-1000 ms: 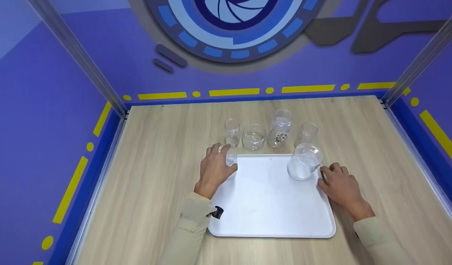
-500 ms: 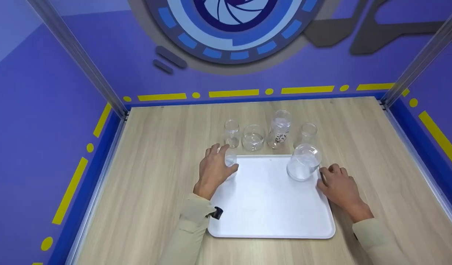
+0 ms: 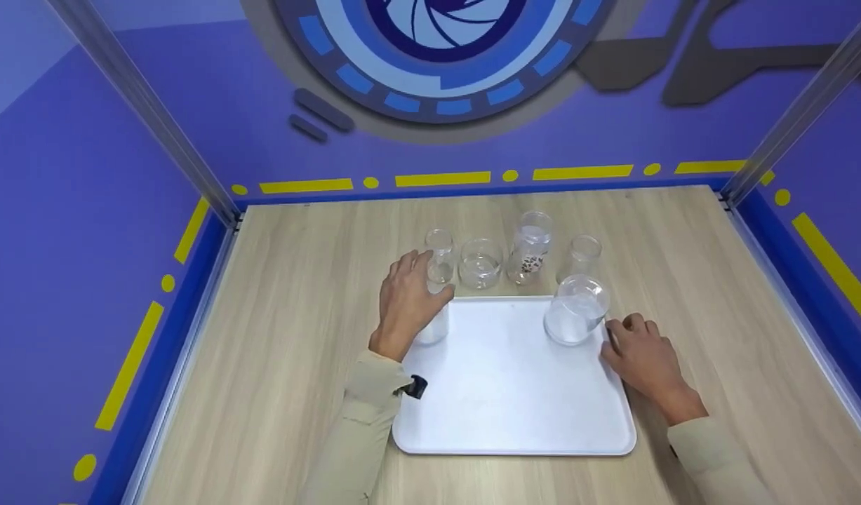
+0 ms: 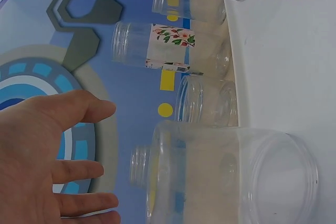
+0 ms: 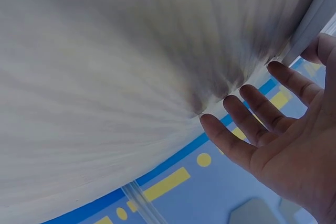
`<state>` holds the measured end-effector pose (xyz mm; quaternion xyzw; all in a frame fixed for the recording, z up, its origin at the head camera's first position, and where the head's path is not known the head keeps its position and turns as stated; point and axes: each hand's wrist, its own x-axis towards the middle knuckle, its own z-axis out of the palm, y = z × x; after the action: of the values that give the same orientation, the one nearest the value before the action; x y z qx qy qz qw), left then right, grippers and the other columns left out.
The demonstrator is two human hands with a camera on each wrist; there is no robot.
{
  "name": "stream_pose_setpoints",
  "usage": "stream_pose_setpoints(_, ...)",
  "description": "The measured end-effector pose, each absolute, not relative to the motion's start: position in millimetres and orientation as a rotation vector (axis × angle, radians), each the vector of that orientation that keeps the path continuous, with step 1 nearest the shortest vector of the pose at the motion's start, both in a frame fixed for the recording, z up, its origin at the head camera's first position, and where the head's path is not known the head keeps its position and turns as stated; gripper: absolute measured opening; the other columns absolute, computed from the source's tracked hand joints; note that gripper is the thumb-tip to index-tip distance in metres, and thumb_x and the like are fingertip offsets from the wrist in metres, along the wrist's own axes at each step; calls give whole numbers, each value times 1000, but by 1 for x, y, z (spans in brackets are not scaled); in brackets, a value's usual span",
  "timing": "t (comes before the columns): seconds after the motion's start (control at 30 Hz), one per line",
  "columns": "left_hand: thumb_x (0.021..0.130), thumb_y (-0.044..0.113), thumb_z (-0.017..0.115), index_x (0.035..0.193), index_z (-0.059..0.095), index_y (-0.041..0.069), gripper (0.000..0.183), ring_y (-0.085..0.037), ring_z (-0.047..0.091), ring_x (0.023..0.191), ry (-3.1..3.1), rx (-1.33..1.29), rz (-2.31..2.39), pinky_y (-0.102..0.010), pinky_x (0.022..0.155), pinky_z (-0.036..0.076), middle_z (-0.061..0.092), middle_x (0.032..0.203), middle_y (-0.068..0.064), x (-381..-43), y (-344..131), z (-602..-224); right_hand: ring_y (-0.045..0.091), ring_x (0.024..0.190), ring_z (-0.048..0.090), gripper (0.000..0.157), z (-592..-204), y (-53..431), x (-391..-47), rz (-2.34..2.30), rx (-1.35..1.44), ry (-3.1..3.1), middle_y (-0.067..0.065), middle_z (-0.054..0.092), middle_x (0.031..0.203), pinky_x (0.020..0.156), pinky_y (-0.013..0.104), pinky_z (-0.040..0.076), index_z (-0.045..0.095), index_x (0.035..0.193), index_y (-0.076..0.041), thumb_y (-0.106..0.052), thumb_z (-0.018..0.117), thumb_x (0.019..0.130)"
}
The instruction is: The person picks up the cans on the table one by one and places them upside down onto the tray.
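Set-down step, I'd say: left hand (image 3: 410,296) spread, clear of glass jar (image 4: 210,177) on white tray (image 3: 514,393); right hand (image 3: 646,359) loosely spread beside it. Next calls for backing off cleanly.

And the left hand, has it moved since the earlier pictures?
Yes, the left hand moved up in the head view: its thumb, earlier below the tray's far edge, now shows above it.

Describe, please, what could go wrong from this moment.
The left hand is close to the left clear jar on the tray and the narrow clear jar behind it, so a careless move might knock either over.

The right clear jar stands near the tray's edge, beside the right hand; a bump could perhaps make it slide or tip.
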<state>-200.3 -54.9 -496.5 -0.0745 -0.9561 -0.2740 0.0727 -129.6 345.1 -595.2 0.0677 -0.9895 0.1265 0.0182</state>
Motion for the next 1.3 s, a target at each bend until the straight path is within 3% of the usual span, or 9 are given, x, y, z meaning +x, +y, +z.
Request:
stream_pose_setpoints(1.0,93,34,78,155,52,3,74,-36,54,136,-2890,-266,-834,-49,106,51,55,151,-20,-252,-43,-486,54,117,51,44,-594,343,-128,433,157,-3112,34,51,131,86,73,48,60,138,5,-22,60,103)
stream_pose_setpoints(1.3,96,34,76,157,50,4,73,-35,54,137,-2948,-249,-815,-47,108,50,54,152,-20,-267,-36,-484,53,113,53,41,-596,343,-128,436,185,-3068,33,53,127,81,72,51,62,135,4,-20,62,102)
